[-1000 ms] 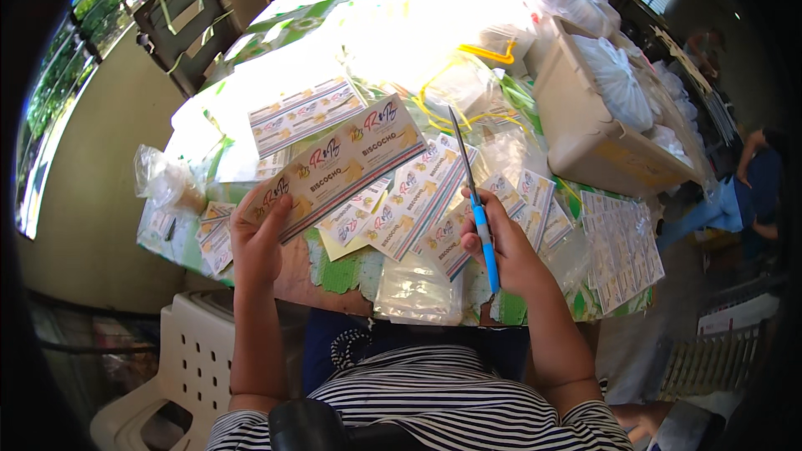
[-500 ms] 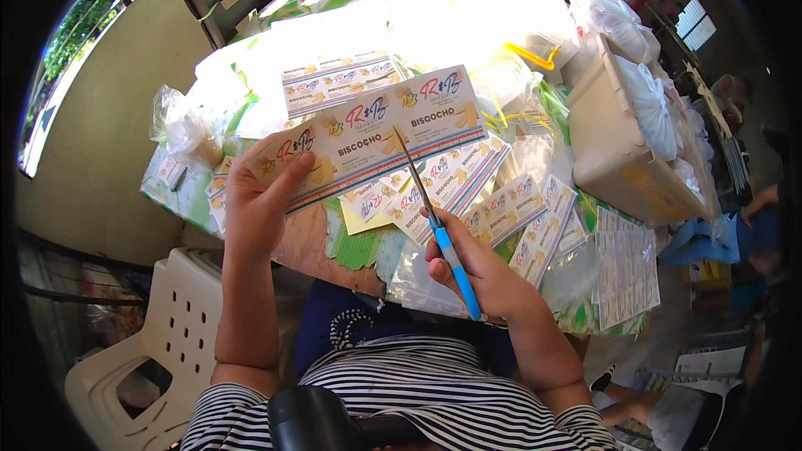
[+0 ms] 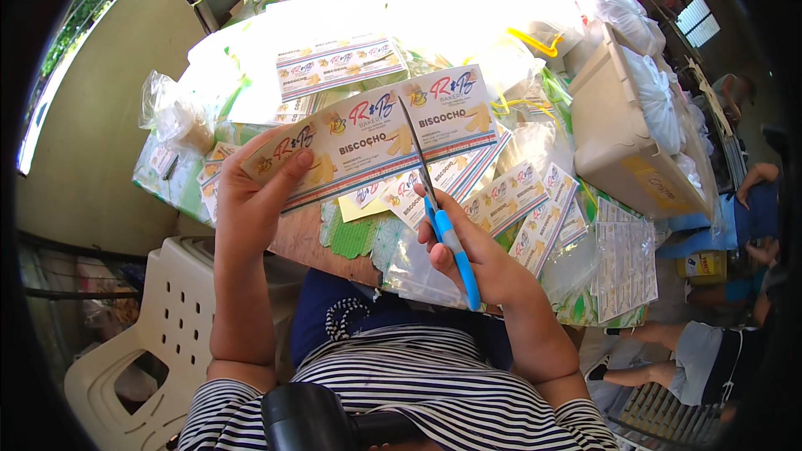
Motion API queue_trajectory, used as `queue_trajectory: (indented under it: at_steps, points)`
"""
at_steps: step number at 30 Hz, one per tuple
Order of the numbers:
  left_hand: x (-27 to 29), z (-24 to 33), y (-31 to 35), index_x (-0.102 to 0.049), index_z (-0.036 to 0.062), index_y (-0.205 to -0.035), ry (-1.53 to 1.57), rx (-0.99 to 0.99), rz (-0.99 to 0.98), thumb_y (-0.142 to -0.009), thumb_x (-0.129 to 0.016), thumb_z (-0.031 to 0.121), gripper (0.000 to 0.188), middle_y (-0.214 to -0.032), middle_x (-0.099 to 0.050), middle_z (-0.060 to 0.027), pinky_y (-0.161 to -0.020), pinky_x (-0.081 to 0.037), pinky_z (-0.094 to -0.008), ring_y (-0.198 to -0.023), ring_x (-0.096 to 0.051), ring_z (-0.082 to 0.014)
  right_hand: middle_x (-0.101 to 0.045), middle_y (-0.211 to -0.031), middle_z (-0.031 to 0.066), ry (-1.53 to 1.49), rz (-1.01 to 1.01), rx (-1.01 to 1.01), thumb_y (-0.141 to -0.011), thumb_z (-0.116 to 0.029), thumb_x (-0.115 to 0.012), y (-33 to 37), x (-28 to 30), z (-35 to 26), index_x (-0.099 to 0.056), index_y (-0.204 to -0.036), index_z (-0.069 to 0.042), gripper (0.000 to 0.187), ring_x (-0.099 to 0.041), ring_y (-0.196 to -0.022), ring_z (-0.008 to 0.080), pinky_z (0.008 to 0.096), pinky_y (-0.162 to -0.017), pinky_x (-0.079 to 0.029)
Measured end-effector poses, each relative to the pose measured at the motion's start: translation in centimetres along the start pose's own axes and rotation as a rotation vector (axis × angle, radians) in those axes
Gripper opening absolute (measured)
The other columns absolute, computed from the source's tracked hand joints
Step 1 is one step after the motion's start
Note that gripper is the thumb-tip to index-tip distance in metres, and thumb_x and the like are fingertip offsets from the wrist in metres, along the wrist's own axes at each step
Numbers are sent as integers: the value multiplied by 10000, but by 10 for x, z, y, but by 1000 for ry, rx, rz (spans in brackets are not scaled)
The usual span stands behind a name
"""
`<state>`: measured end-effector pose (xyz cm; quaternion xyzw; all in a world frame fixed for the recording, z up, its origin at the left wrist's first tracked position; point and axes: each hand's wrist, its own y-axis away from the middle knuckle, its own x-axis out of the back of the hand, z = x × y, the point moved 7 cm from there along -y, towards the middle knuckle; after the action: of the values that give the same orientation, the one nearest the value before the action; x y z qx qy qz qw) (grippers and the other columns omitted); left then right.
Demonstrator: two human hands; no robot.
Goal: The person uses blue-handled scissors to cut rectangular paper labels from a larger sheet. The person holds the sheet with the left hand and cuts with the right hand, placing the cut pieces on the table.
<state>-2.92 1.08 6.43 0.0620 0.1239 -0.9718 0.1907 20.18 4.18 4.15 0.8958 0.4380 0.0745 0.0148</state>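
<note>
My left hand (image 3: 257, 188) pinches the left end of a printed label strip (image 3: 359, 140), held up above the table and tilted. The strip is white, with several repeated labels and red and blue stripes along its lower edge. Scissors (image 3: 454, 249) with blue handles are in my right hand (image 3: 497, 271), fingers wrapped round the grips. Their blades lie upright across the strip, between its last two labels on the right. Whether the paper there is partly cut I cannot tell. Below the strip lie more label strips (image 3: 510, 199), and behind it a label sheet (image 3: 334, 68).
A beige bin (image 3: 614, 117) with white plastic bags stands at the table's right. A clear bag (image 3: 180, 121) sits at the left, and small printed sheets (image 3: 625, 271) lie at the right edge. A plastic chair (image 3: 171, 309) is beside me. Other people are at the far right.
The scissors' blades have moved higher across the strip, their tips now near its top edge. The strip has shifted slightly right. At the right, a person's legs show more fully.
</note>
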Motion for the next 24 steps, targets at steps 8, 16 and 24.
queue_trajectory:
  at_steps: [8,16,24]
  points:
    - [3,4,4,-631,-57,-1113,-33,-20,0,-862,-671,28,268,-941,-693,-85,-739,-511,-222,-836,-624,-89,-467,-972,39,-57,-18,-2,-924,-484,-538,-3,-5,3,-220,-1488,-52,778,-419,-877,114,231,-803,-375]
    - [7,-1,3,-632,-56,-1117,-38,-19,19,-864,-663,21,266,-941,-693,-83,-734,-510,-224,-834,-622,-87,-404,-829,-13,-6,15,-36,-910,-467,-577,-8,-3,12,-323,-1420,-48,708,-379,-741,59,187,-653,-331]
    - [9,-5,4,-632,-54,-1120,-4,4,26,-871,-660,29,264,-935,-690,-70,-735,-506,-221,-837,-617,-80,-433,-802,-29,-123,51,-129,-889,-396,-648,-10,-3,20,-409,-1337,-62,608,-401,-673,32,186,-552,-324]
